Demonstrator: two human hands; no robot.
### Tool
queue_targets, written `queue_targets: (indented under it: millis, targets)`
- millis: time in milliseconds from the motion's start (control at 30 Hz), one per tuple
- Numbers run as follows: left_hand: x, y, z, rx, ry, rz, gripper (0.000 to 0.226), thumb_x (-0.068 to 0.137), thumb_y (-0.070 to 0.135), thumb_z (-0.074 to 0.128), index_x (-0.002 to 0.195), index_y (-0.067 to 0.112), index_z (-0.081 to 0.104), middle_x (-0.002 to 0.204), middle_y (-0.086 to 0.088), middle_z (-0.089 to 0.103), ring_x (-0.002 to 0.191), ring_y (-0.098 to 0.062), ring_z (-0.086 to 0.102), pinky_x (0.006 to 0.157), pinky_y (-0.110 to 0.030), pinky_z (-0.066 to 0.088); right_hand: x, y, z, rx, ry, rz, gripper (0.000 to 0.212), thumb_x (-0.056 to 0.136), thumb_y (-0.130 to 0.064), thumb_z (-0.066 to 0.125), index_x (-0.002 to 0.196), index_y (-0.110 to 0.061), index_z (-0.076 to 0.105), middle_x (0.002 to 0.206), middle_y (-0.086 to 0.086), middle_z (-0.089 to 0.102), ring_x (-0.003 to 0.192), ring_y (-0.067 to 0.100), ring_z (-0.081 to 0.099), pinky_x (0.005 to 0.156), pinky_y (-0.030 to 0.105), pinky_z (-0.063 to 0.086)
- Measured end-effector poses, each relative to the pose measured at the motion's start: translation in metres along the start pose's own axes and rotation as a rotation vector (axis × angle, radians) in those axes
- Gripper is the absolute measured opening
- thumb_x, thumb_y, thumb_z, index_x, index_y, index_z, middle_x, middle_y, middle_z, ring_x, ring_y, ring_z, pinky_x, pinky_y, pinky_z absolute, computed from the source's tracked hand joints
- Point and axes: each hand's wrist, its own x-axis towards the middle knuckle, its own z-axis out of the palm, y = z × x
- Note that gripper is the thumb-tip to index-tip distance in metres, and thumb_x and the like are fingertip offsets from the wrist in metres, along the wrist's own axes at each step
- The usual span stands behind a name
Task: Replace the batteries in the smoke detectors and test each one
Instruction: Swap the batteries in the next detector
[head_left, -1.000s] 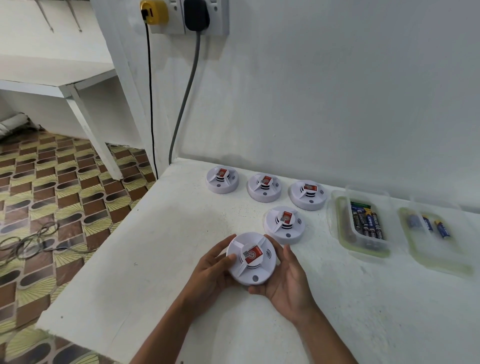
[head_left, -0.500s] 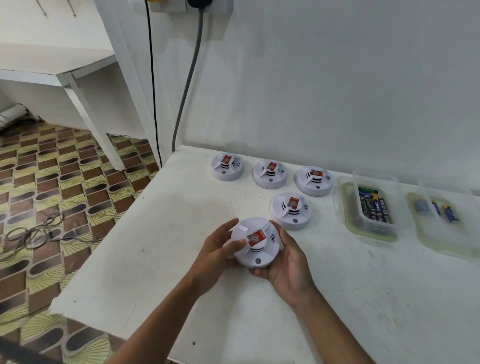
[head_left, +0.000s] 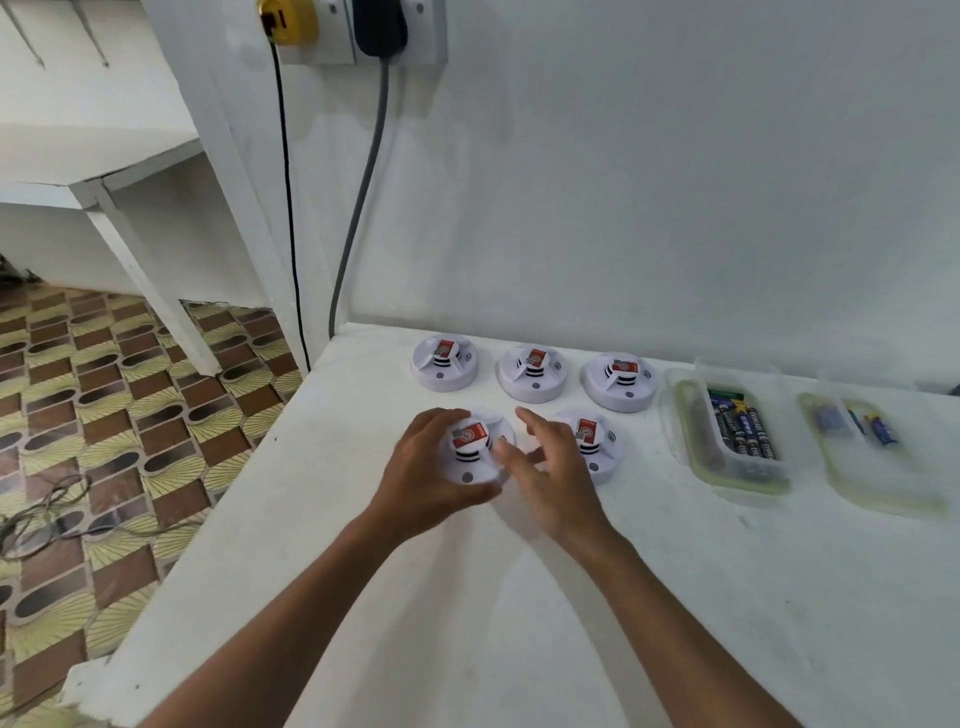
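1. two bare forearms come up from the bottom edge toward the white table (head_left: 675, 597), no sleeves on show.
2. left hand (head_left: 431, 467): no ring, no watch, no glove.
3. right hand (head_left: 556, 467): bare too, wrist unadorned, fingers blurred.

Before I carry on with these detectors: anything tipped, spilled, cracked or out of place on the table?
Nothing stands out. All five detectors sit face up; the left hand holds the front-left detector. Batteries lie inside both trays, none loose on the table. The right hand is blurred.
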Motion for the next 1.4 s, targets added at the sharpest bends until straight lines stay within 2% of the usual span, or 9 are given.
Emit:
queue_targets:
  millis: [133, 300, 467, 700, 833, 933, 1067, 1200, 1400]
  targets:
    - [0.029, -0.016, 0.001, 0.057, -0.088, -0.017, 0.079, 0.056, 0.037, 0.089, 0.124, 0.018, 0.054, 0.118, 0.006, 0.056, 0.102, -0.011, 0.053, 0.085, -0.017, 0.043, 0.024, 0.025, -0.028, -0.452, 0.280, -0.272, 0.045, 0.077, -0.027, 0.062, 0.119, -0.012, 0.063, 0.120, 0.009, 0.058, 0.113, 0.029, 0.053, 0.092, 0.049, 0.047]
    - [0.052, -0.025, 0.009, 0.101, -0.218, -0.002, 0.080, 0.054, 0.041, 0.083, 0.124, 0.016, 0.053, 0.116, 0.007, 0.057, 0.101, -0.014, 0.054, 0.077, -0.005, 0.036, 0.036, 0.040, -0.057, -0.621, -0.037, -0.013, 0.079, 0.076, -0.047, 0.073, 0.144, -0.026, 0.038, 0.154, 0.006, 0.024, 0.145, 0.021, 0.015, 0.112, 0.041, 0.026]
    - [0.060, -0.033, 0.012, 0.123, -0.282, 0.045, 0.080, 0.060, 0.033, 0.088, 0.129, 0.016, 0.050, 0.119, 0.009, 0.054, 0.108, -0.011, 0.053, 0.082, 0.001, 0.032, 0.041, 0.051, -0.061, -0.642, -0.166, -0.037, 0.083, 0.077, -0.050, 0.071, 0.147, -0.033, 0.029, 0.157, 0.004, 0.020, 0.146, 0.018, 0.013, 0.114, 0.039, 0.025]
    - [0.062, -0.031, 0.003, 0.172, -0.364, 0.058, 0.095, 0.065, 0.045, 0.084, 0.144, 0.022, 0.037, 0.155, 0.000, 0.029, 0.143, -0.017, 0.026, 0.111, -0.026, 0.026, 0.044, 0.054, -0.063, -0.682, -0.173, -0.049, 0.087, 0.076, -0.058, 0.069, 0.148, -0.034, 0.027, 0.159, 0.000, 0.018, 0.146, 0.018, 0.013, 0.115, 0.038, 0.024]
    - [0.080, -0.032, -0.006, 0.135, -0.022, 0.203, 0.074, 0.077, 0.049, 0.070, 0.138, 0.014, 0.047, 0.149, -0.007, 0.039, 0.140, -0.022, 0.030, 0.109, -0.027, 0.026, 0.054, 0.041, -0.054, -0.640, -0.092, -0.115, 0.082, 0.081, -0.063, 0.059, 0.149, -0.032, 0.026, 0.160, -0.002, 0.015, 0.148, 0.017, 0.010, 0.118, 0.038, 0.021]
    - [0.120, -0.035, -0.003, 0.236, 0.130, 0.076, 0.062, 0.078, 0.038, 0.072, 0.131, 0.010, 0.054, 0.142, -0.015, 0.045, 0.135, -0.033, 0.035, 0.110, -0.043, 0.033, 0.074, 0.018, -0.041, -0.528, -0.099, -0.196, 0.072, 0.087, -0.056, 0.057, 0.148, -0.030, 0.029, 0.160, -0.007, 0.016, 0.148, 0.011, 0.009, 0.117, 0.032, 0.019]
    - [0.165, -0.045, 0.009, 0.549, -0.136, -0.259, 0.081, 0.075, 0.063, 0.065, 0.142, 0.028, 0.036, 0.153, -0.009, 0.029, 0.139, -0.033, 0.026, 0.108, -0.053, 0.024, 0.112, -0.008, -0.018, -0.432, -0.142, -0.220, 0.063, 0.092, -0.046, 0.057, 0.146, -0.025, 0.035, 0.158, -0.003, 0.023, 0.146, 0.013, 0.018, 0.117, 0.037, 0.025]
    - [0.178, -0.053, 0.012, 0.566, -0.151, -0.228, 0.084, 0.073, 0.063, 0.066, 0.143, 0.031, 0.032, 0.139, -0.008, 0.045, 0.128, -0.032, 0.040, 0.104, -0.048, 0.027, 0.136, -0.017, -0.007, -0.363, -0.127, -0.207, 0.055, 0.092, -0.035, 0.059, 0.141, -0.019, 0.042, 0.149, -0.001, 0.039, 0.137, 0.014, 0.036, 0.112, 0.034, 0.033]
    - [0.166, -0.014, -0.024, -0.845, -0.079, -0.363, 0.066, 0.077, 0.051, 0.046, 0.133, 0.017, 0.049, 0.134, -0.015, 0.054, 0.109, -0.025, 0.056, 0.088, -0.035, 0.048, 0.142, -0.033, -0.002, -0.012, 0.027, -0.173, 0.043, 0.084, -0.017, 0.071, 0.125, -0.017, 0.056, 0.115, -0.006, 0.061, 0.105, 0.011, 0.060, 0.083, 0.018, 0.052]
